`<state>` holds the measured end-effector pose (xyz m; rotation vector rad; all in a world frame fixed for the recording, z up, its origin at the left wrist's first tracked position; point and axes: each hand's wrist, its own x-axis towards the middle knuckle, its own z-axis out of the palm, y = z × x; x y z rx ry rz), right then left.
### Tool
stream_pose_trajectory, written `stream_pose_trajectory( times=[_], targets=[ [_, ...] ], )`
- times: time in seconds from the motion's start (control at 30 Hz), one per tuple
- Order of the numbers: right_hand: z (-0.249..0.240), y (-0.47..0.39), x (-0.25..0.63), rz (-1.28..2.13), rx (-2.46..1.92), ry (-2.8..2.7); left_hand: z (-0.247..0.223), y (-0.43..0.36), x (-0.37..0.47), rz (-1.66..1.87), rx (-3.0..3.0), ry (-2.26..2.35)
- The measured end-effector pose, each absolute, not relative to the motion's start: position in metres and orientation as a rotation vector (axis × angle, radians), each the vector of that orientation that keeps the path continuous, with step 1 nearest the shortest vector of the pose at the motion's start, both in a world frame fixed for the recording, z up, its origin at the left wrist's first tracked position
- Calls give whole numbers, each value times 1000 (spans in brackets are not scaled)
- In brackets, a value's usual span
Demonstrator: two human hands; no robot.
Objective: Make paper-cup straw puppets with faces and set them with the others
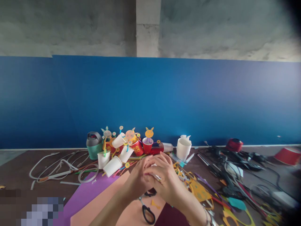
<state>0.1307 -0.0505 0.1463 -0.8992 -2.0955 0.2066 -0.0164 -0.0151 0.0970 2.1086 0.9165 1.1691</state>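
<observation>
Both of my hands meet in the middle of the view, above the coloured paper. My left hand (138, 177) has its fingers bent against those of my right hand (163, 175). A small white piece shows between the fingers, too covered to name. Under the hands lie black-handled scissors (148, 214) on an orange paper sheet (131, 213), with a small yellow scrap (155, 204) beside them. A purple sheet (81, 196) is at the left and a dark maroon sheet (172, 216) at the right.
Behind the hands stand and lie white cups (113, 166) and red cups (147, 145) with paper animal faces. A green container (94, 146) is at the left, a white cup (183, 149) right of centre. Cables (235, 175) and yellow scraps (199, 190) cover the right side.
</observation>
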Motion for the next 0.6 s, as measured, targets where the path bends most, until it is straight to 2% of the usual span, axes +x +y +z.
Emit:
stream_pose_trajectory(
  times=[0.23,0.43,0.5,0.6],
  targets=[
    [137,-38,130,573,-1092,-1693,94,-15,-13,1149,2252,975],
    [132,-31,133,1082,-1134,-1319,102,-20,-10,989,2154,925],
    [134,-30,136,1111,-1109,-1353,101,-20,-10,954,2003,830],
    [138,-25,147,941,-1073,-1437,96,-16,-12,963,1718,753]
  ],
)
